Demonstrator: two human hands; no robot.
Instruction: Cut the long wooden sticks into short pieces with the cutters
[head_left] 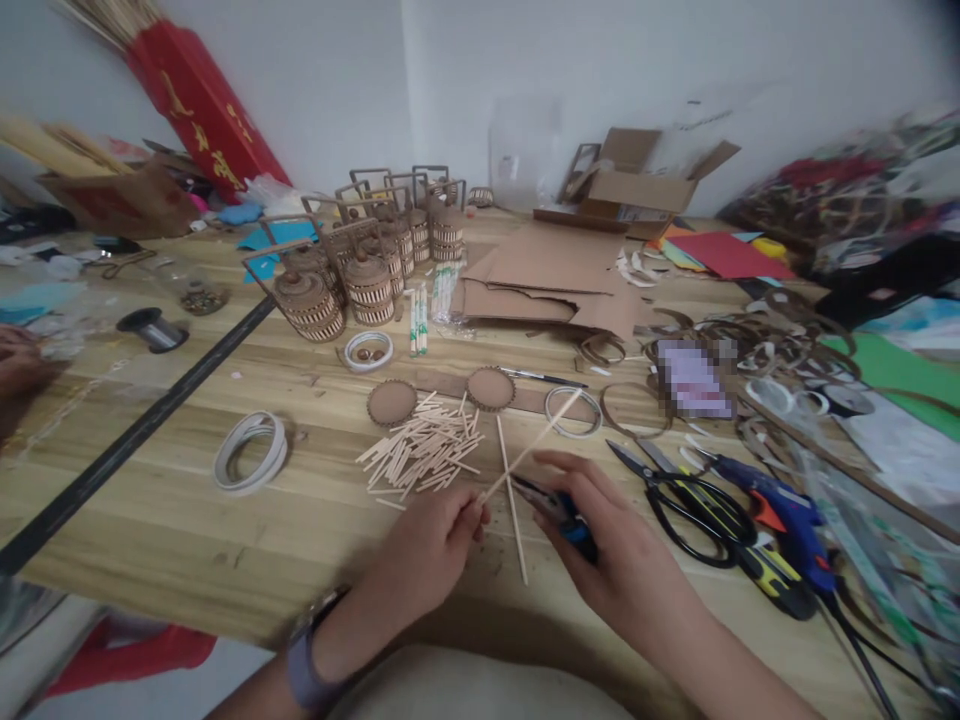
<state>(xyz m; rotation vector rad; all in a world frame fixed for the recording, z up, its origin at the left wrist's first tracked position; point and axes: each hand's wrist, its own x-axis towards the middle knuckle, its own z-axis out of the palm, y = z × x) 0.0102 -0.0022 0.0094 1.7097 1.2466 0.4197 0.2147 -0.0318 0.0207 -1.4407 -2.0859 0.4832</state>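
Note:
Pinched in my left hand (pixel 442 530) is a thin wooden stick (pixel 551 422), which slants up to the right. My right hand (pixel 607 520) grips a pair of pliers (pixel 559 510) with dark jaws and blue handles. The jaws are at the stick, close to my left fingertips; whether they bite on it I cannot tell. Beneath, a second long stick (pixel 517 535) lies on the table. A pile of short cut sticks (pixel 424 445) is just beyond my left hand. Two round cardboard discs with notched rims, a left disc (pixel 391 402) and a right disc (pixel 490 388), lie behind.
To the right lie black scissors (pixel 694 520), a yellow-black cutter (pixel 780 580) and a blue glue gun (pixel 784 510). Several lidded woven baskets (pixel 367 275) stand at the back, near torn cardboard (pixel 540 270). A white tape roll (pixel 250 455) sits left. Another person's hand (pixel 16 360) shows at the left edge.

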